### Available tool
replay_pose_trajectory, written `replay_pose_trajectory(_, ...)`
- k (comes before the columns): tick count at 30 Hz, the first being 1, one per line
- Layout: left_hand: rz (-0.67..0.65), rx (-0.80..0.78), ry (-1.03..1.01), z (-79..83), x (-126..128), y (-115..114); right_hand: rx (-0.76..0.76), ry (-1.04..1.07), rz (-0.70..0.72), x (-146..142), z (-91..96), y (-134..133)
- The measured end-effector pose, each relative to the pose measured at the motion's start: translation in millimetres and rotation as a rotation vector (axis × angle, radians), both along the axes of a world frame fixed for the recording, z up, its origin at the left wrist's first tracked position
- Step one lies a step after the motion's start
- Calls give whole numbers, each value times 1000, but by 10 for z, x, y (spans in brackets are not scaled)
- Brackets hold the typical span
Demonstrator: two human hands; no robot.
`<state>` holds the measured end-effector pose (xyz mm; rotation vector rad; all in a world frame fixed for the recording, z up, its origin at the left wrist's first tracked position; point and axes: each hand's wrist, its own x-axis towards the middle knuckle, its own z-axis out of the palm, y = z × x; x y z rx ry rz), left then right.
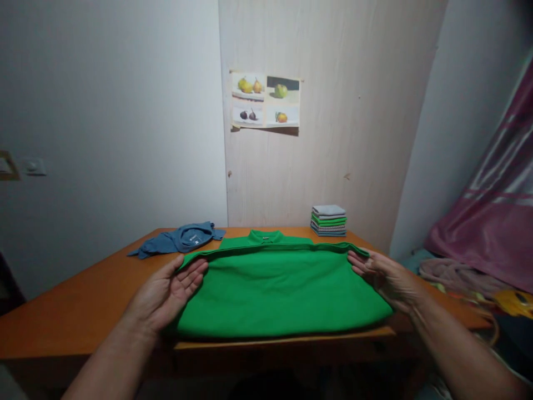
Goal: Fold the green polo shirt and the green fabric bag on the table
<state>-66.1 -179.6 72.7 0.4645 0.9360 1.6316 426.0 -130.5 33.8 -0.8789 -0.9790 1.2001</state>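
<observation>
A green polo shirt (275,294) lies on the orange table with its collar at the far side, its lower part folded up and over. My left hand (175,289) pinches the left end of the lifted hem between thumb and fingers, palm facing inward. At the other end, my right hand (381,275) grips the right corner of the same hem. Between the two hands the edge is stretched almost straight, raised a little above the rest of the shirt. The near fold hangs close to the table's front edge.
A crumpled blue T-shirt (183,240) lies at the back left of the table (83,311). At the back right stands a stack of folded clothes (328,221). Fruit pictures (265,101) hang on the wall. Right of the table are a pink curtain (478,222) and piled fabrics (462,275).
</observation>
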Motion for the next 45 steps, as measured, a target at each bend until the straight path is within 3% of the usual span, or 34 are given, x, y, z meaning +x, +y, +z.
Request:
replay_pose_trajectory(7, -58, -82, 10, -45, -63, 625, -95, -68, -36, -118, 4, 515)
replay_pose_trajectory(20, 42, -162, 102, -103, -33, 1598, -94, -90, -78, -327, -48, 1462)
replay_pose_trajectory(31, 104, -152, 239, -43, 54, 2465, -53, -133, -178, -464, 15, 2220)
replay_pose_trajectory(35, 128, -206, 281, -255, 115, 2591, -91, -167, -210, -483, -181, 2317)
replay_pose_trajectory(40, 128, -289, 320, -573, 136, 2525, -145, -188, -175, -447, -479, 2292)
replay_pose_trajectory(45, 146, -270, 314, -576, 85, 2550, -142, -189, -191, -406, -517, 2352)
